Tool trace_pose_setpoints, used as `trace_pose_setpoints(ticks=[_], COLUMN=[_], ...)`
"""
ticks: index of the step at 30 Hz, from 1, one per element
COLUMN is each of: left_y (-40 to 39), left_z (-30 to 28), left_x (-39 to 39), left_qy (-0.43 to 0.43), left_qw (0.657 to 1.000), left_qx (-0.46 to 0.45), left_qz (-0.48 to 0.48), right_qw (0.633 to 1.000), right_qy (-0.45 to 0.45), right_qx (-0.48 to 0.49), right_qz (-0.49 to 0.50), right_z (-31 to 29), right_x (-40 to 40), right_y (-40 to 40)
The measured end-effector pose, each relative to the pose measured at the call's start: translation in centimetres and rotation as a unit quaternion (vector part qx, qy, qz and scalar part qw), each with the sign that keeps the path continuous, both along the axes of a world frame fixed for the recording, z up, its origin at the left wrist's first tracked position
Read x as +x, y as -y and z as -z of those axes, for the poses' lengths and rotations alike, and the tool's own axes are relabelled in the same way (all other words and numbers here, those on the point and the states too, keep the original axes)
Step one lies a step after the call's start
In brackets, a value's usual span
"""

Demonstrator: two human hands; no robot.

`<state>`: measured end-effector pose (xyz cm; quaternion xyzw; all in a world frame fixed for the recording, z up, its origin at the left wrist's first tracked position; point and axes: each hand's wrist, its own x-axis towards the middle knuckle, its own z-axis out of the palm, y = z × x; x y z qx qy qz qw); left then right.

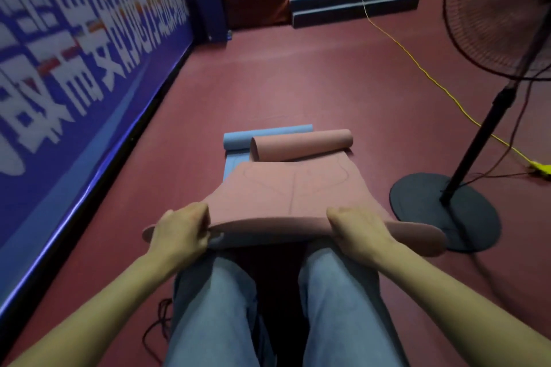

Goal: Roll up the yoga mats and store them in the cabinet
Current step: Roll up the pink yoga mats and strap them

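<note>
A pink yoga mat (286, 191) stretches away from me on the red floor, its far end curled into a loose roll (301, 144). Its near edge is lifted and folded over above my knees. My left hand (182, 231) grips that near edge on the left side. On the right side, my right hand (356, 228) grips the same edge. A blue yoga mat (238, 140) lies beneath and behind the pink one, its far end also curled up. No cabinet is in view.
A blue banner wall (74, 68) runs along the left. A standing fan with a round black base (423, 211) stands close on the right, with a yellow cable (417, 65) across the floor. A red platform with blue steps (351, 3) lies far ahead.
</note>
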<state>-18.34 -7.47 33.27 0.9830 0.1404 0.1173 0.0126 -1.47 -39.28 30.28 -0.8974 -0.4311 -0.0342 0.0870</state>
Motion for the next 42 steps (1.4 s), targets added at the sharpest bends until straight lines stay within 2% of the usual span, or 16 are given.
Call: trace_pose_setpoints(ticks=[4,7,11,13,16,20,23,26,28,31,36,42], left_y=[2.4,3.0,4.5,5.2,5.5,5.8,6.3,6.4,6.1,5.0,7.8,16.9], left_z=[1.5,2.0,1.4,2.0,4.2,5.1,4.6,4.6,4.6,3.5,0.7,-0.1], left_x=[-5.2,-7.4,-8.1,-8.4,-8.5,-8.6,-8.8,-9.3,-10.2,-12.0,-20.7,-31.5], left_qy=[-0.003,-0.01,0.032,0.025,0.004,0.029,0.038,-0.007,-0.034,-0.026,0.043,0.026], left_qw=[0.999,0.999,0.998,0.999,1.0,0.997,0.996,0.999,0.996,0.995,0.996,0.998], left_qx=[0.044,0.022,0.0,-0.016,0.027,0.062,0.063,0.034,0.054,0.08,0.082,0.047], left_qz=[0.007,-0.032,-0.055,-0.037,0.013,0.043,0.04,-0.01,-0.053,-0.058,-0.012,0.038], right_qw=[0.996,0.995,0.997,0.999,0.996,0.995,0.995,0.995,0.993,0.991,0.987,0.991], right_qy=[0.078,0.099,0.071,0.021,-0.021,-0.061,-0.07,-0.071,-0.059,-0.032,-0.008,-0.036], right_qx=[0.023,0.018,0.028,0.034,0.064,0.072,0.066,0.069,0.09,0.128,0.138,0.109], right_qz=[-0.044,-0.025,-0.004,0.03,0.066,0.045,0.028,0.029,0.04,0.02,-0.075,-0.069], right_z=[-1.2,-2.2,-1.7,-1.2,0.2,2.9,4.0,5.1,5.4,4.7,3.5,4.7], right_x=[-3.1,-4.9,-6.8,-7.0,-7.5,-8.3,-8.3,-8.7,-9.1,-10.8,-17.5,-25.7], right_y=[2.2,4.2,6.8,7.9,9.5,10.4,10.5,10.5,10.3,10.4,13.8,21.3])
